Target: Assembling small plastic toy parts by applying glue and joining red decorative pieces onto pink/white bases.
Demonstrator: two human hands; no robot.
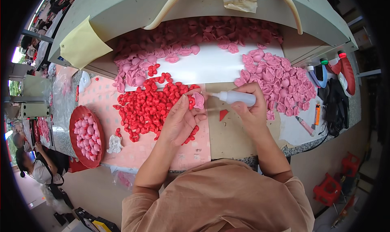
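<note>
My left hand (178, 122) is closed on a small pink moulded piece (198, 100) with a curled edge, and a bit of red shows beside it at the fingertips. In my right hand (254, 114) is a white squeeze bottle (240, 98), tipped sideways. Its thin nozzle points left and reaches close to the pink piece; whether it touches, I cannot tell. Below and behind my left hand spreads a heap of small glossy red pieces (142, 112). A pile of pink curled pieces (280, 83) lies past my right hand.
More pink pieces (219, 26) lie on a white sheet (211, 65) under a grey overhanging housing (134, 8). At left, a red basket (101, 148) holds pink round pieces. An orange cutter (317, 115), a tube (305, 126) and bottles (346, 71) stand or lie at right. People work far left.
</note>
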